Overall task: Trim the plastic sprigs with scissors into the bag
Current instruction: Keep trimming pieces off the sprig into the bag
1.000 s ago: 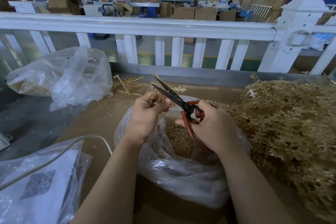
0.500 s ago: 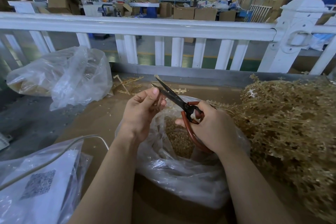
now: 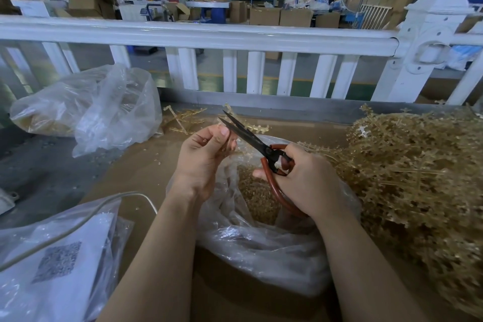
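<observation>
Gold sprig (image 3: 230,148) pinched by left hand (image 3: 202,157), right hand (image 3: 304,180) gripping open scissors (image 3: 251,138), over bag (image 3: 261,243)

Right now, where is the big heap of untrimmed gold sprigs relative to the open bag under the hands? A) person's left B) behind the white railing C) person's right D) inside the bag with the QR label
C: the heap of gold plastic sprigs lies on the person's right of the open clear bag, beside the right hand holding the scissors.

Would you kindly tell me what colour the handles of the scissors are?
Reddish-brown, with black blades; the metal scissors show best in the head view, the only one.
</observation>
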Motion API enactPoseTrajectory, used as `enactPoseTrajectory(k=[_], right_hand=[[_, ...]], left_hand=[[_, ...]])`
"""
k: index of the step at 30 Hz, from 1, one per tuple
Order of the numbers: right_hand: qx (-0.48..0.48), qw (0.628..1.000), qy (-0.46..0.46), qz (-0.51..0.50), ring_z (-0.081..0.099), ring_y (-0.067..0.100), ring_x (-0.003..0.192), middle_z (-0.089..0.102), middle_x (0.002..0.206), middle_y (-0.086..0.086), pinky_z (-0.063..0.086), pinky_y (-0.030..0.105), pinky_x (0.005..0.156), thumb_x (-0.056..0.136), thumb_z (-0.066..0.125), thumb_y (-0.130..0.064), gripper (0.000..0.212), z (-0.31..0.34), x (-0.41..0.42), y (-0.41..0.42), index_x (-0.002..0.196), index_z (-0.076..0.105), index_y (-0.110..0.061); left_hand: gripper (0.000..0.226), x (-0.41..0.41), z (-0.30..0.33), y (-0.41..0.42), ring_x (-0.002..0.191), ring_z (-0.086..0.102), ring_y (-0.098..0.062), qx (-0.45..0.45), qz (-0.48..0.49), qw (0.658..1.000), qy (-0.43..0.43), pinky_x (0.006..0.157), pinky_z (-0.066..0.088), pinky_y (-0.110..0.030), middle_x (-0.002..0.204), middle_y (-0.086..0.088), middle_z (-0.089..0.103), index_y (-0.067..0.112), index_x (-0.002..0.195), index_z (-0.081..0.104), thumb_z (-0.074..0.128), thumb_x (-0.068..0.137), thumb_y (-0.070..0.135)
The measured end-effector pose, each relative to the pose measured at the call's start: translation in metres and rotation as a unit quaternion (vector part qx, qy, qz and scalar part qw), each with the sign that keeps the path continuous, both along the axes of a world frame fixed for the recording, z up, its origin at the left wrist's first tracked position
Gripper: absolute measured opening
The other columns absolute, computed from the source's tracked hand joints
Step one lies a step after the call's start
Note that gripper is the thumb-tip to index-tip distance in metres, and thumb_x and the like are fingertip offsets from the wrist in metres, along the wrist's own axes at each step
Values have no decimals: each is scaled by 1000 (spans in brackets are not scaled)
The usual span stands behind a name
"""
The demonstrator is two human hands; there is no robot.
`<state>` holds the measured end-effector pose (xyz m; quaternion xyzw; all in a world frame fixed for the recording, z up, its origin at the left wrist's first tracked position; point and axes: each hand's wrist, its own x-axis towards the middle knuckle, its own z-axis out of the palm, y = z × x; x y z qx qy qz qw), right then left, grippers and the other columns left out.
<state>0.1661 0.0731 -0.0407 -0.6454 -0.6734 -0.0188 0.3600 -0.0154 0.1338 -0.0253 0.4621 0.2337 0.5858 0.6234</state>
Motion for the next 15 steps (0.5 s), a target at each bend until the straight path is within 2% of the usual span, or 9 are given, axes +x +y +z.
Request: enactPoseTrajectory(k=[3, 6, 10, 15], right_hand=[[8, 1000, 1, -5, 63, 9, 67, 59, 72, -17, 57, 30, 64, 68, 48, -88, 70, -1, 0, 0, 100, 64, -28], [15, 1000, -9, -10, 60, 7, 69, 60, 81, -17, 54, 26, 59, 68, 39, -93, 73, 0, -1, 0, 99, 56, -30], [9, 1000, -7, -21, 56, 4, 70, 58, 83, -18, 50, 21, 57, 66, 34, -95, 70, 0, -1, 1, 95, 47, -33], [5, 1000, -10, -20, 61, 9, 73, 63, 86, -14, 56, 27, 60, 65, 34, -95, 75, 1, -1, 0, 95, 51, -29]], left_hand=[[13, 1, 0, 0, 64, 48, -14, 12, 12, 1000, 11, 73, 42, -26, 65, -3, 54, 1, 78, 57, 59, 86, 11], [13, 1, -1, 0, 66, 49, -15, 25, 13, 999, 29, 73, 44, -26, 68, -8, 52, 2, 77, 56, 57, 89, 7], [14, 1, -3, 0, 66, 48, -11, 35, -4, 998, 58, 71, 44, -22, 66, -1, 55, 6, 73, 58, 60, 85, 12], [17, 1, -1, -2, 63, 46, -9, 0, -32, 999, 36, 68, 43, -20, 65, 1, 53, 14, 66, 67, 63, 82, 15]])
